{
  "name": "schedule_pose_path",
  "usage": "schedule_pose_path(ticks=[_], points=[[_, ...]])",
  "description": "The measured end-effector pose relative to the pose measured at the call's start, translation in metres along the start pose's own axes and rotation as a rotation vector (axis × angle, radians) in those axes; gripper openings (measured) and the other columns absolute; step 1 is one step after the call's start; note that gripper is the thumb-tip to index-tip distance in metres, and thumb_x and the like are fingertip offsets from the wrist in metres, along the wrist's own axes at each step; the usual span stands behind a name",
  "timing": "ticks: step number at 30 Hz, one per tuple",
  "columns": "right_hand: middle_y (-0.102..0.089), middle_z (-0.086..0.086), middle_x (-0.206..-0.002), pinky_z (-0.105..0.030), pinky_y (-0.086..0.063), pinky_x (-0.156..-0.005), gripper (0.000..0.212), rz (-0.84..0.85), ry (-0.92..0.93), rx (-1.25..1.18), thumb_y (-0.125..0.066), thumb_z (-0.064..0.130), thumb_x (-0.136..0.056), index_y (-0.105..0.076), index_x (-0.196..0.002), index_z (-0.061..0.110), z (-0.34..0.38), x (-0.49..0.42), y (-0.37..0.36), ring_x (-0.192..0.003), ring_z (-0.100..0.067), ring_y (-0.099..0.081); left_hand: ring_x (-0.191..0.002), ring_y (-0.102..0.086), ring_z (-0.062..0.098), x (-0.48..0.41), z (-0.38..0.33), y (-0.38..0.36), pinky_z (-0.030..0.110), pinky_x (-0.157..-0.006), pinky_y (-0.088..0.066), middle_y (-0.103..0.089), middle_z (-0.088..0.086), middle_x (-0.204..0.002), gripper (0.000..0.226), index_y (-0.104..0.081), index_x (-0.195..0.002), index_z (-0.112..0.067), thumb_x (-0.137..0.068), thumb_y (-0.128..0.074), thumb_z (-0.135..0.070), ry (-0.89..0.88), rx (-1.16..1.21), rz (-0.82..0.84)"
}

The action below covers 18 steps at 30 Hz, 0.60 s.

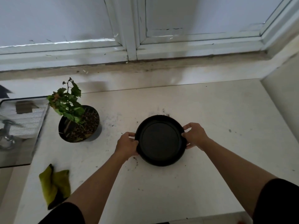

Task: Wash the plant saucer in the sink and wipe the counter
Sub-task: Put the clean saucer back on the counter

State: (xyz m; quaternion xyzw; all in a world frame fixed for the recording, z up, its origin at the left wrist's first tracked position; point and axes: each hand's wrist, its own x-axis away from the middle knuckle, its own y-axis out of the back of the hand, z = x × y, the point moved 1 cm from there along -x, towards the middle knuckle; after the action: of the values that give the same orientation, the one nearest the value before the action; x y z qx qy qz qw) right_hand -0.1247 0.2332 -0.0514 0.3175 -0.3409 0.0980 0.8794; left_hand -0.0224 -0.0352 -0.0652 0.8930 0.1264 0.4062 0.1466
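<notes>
A round black plant saucer [160, 140] is in the middle of the white counter [210, 120]. My left hand [127, 145] grips its left rim, thumb on top. On the opposite rim, my right hand [195, 136] holds it with fingers curled over the edge. I cannot tell whether the saucer rests on the counter or is slightly lifted. Specks of soil lie scattered on the counter around it. The sink [15, 126] with a metal tap [7, 136] is at the far left.
A potted green plant in a black pot [78, 125] stands left of the saucer. A crumpled green cloth [54, 185] lies near the counter's front left edge. A window sill and frame [129, 50] run along the back; a wall [281, 88] closes off the right side.
</notes>
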Motion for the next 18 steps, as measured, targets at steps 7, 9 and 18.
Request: schedule_pose_path(ticks=[7,9,18], points=[[-0.066,-0.018,-0.12,-0.041,-0.062,-0.065,0.036,-0.05,0.009,0.245,-0.058,0.013,-0.092,-0.058,-0.127,0.003,0.008,-0.003,-0.001,-0.09,-0.033,-0.071,-0.091,-0.071,0.026,-0.002,-0.001,0.005,0.035,-0.069,-0.06,-0.067,0.004,-0.109,0.043,-0.052,-0.142,-0.018,-0.1,-0.06,-0.018,-0.063,-0.228,-0.015],[-0.062,-0.014,-0.126,-0.038,-0.057,-0.084,0.035,-0.138,0.088,0.344,-0.056,0.016,-0.092,-0.059,-0.126,0.005,0.016,-0.005,-0.001,-0.101,-0.03,-0.065,-0.089,-0.07,0.024,-0.002,-0.001,0.012,0.034,-0.071,-0.059,-0.068,0.003,-0.102,0.039,-0.054,-0.138,-0.019,-0.1,-0.059,-0.019,-0.078,-0.214,-0.037],[-0.07,0.001,-0.098,-0.026,-0.048,-0.08,0.011,0.022,0.476,0.241,-0.06,0.018,-0.095,-0.07,-0.1,0.019,0.1,0.007,-0.072,-0.096,-0.019,-0.067,-0.065,-0.065,0.018,0.024,0.014,0.067,0.026,-0.053,-0.052,-0.071,0.007,-0.085,0.015,-0.071,-0.096,-0.017,-0.1,-0.057,-0.017,-0.047,-0.079,-0.194]])
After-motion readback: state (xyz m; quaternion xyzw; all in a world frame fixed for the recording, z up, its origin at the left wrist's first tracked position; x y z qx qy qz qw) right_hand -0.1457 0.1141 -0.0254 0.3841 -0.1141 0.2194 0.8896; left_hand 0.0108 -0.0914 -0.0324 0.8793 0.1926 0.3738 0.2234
